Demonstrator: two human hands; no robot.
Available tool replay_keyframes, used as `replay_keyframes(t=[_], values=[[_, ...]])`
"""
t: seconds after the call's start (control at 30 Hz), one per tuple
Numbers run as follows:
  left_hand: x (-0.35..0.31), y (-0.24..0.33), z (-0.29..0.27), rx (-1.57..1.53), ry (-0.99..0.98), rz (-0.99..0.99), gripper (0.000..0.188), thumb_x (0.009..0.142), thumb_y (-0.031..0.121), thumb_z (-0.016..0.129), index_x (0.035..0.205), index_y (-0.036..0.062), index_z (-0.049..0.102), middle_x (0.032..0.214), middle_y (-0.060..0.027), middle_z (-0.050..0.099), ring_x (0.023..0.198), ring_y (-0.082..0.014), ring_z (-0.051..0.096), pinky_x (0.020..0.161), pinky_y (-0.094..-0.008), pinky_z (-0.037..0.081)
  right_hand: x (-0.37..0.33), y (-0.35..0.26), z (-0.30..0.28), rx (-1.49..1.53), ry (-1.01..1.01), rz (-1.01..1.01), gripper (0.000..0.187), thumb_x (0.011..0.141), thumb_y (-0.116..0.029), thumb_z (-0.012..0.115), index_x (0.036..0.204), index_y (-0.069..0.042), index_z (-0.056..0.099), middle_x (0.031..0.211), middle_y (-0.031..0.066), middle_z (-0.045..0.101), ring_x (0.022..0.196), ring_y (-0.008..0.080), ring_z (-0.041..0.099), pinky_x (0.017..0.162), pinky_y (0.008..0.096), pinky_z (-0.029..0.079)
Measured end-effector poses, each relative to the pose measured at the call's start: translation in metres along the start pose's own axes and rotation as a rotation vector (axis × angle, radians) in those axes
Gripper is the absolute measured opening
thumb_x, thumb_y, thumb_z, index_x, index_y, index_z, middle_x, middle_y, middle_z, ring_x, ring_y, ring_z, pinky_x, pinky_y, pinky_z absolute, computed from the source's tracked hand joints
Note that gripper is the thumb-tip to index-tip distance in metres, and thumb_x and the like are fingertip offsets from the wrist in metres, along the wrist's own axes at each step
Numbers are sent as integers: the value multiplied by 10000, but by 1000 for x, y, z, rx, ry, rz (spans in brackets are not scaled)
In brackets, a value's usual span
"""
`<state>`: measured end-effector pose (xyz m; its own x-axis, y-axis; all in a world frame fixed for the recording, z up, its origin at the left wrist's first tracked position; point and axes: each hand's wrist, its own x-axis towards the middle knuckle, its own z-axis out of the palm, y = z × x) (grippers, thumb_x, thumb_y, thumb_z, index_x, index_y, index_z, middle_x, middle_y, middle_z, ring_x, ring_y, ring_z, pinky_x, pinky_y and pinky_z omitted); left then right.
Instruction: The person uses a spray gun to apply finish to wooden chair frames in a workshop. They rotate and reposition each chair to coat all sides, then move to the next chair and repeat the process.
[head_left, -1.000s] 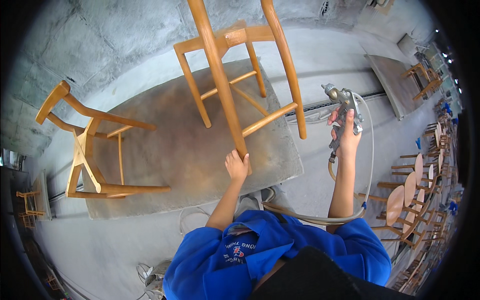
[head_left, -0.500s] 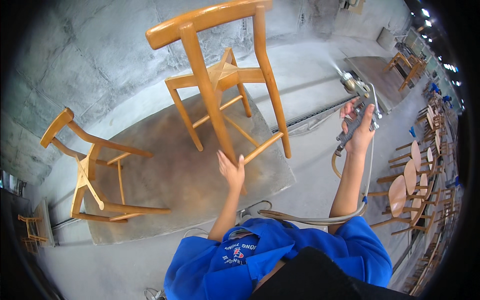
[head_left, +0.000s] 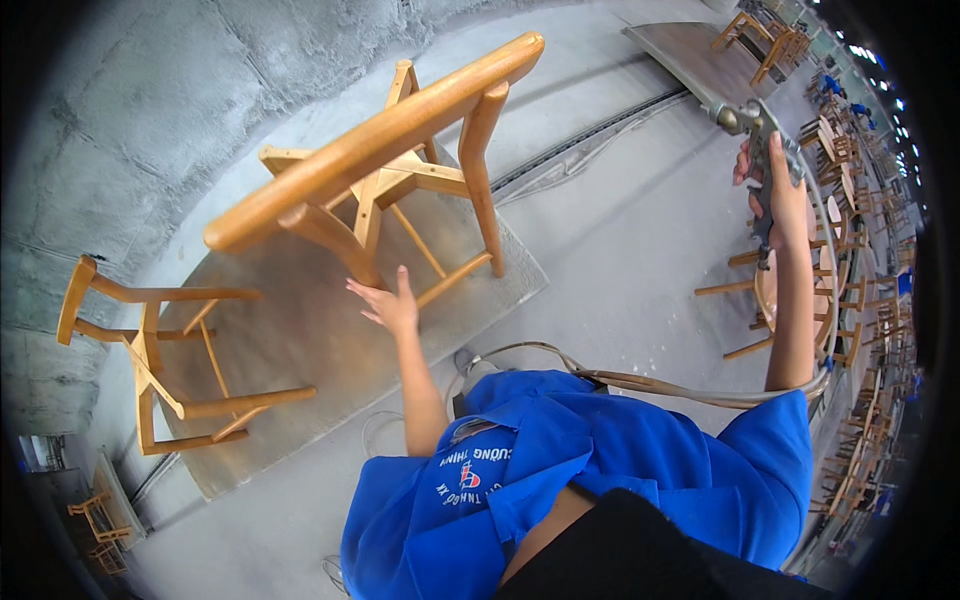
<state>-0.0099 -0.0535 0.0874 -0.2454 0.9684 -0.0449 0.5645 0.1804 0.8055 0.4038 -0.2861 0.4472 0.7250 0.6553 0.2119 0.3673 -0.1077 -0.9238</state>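
A wooden chair frame (head_left: 372,160) without a seat panel stands in front of me, its curved backrest toward me. Low by its near back leg is my left hand (head_left: 388,306), fingers spread; whether it touches the wood I cannot tell. Out to the right, my right hand (head_left: 778,200) is wrapped round the grip of a metal spray gun (head_left: 757,128), which points away to the upper left. No mist shows at its nozzle. A hose (head_left: 690,390) runs behind my right forearm and across my front.
A second chair frame (head_left: 150,350) lies tipped over on the left of the brown-stained platform (head_left: 330,365). A grey wall (head_left: 120,120) rises behind. Another board (head_left: 690,55) with chair frames is at the far right. Rows of chairs (head_left: 840,270) line the right side.
The standing chair has turned, its backrest now nearer and lower left. My right hand has carried the spray gun further right, and the mist at its nozzle is gone. The view has shifted.
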Motion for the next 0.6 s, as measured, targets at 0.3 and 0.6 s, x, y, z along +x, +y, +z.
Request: replay_keyframes(t=[0.3,0.6], values=[[-107,-28,37,-145,-159,10,1063,881,616,601,1582,80,7,1641,-214,14,1498,-451,16,1196,-554,82,-38,-84,-16,-3,-267,-167,553,992,-567,467,1045,-37,616,745,-6,572,658,67,568,397,159,290],[-238,-43,76,188,-1489,800,800,859,247,732,1546,232,325,1598,-239,220,1488,-377,203,1196,-433,227,-86,-123,59,524,-767,-424,689,1005,-632,339,924,-16,635,664,124,645,509,150,632,347,209,425]])
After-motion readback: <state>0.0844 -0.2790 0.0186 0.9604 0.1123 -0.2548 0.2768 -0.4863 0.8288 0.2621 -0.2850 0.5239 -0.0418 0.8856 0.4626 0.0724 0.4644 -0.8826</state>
